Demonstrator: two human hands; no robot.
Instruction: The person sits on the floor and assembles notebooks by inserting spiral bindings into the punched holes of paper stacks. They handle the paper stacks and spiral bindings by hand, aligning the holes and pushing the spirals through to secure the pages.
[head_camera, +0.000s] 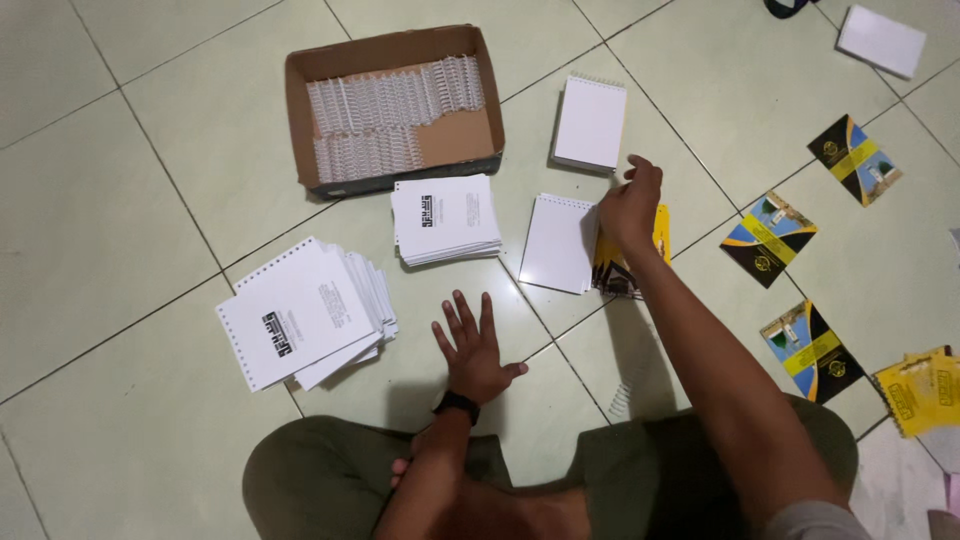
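Setting: a person sits on a pale green tiled floor (130, 420), seen from above, with paper goods spread around the knees.
Right hand (630, 208): reaches forward, fingers closed down on the top of a small stack of yellow and black covers (660, 232) lying on the floor; whether it grips one cover or only presses on the stack I cannot tell.
Left hand (472, 350): flat on the floor, fingers spread apart, holding nothing; a black wristband (456, 405) sits at the wrist.
Hands to each other: well apart, the right far ahead of the left.
White bound pad (560, 243): lies just left of the cover stack, touching or nearly touching it, coil edge at the top.
Second white pad (590, 123): further ahead, near the right hand's fingertips but apart from them.
Cardboard box (300, 110): open, at the top, with rows of white wire binding coils (390, 105) inside.
Punched sheet stack (445, 218): just below the box.
Larger fanned stack (300, 312): to the left of the left hand, holes along its edge.
Loose coil (620, 400): on the floor near the right forearm.
Printed covers (768, 238): single pieces laid apart on the right side of the floor.
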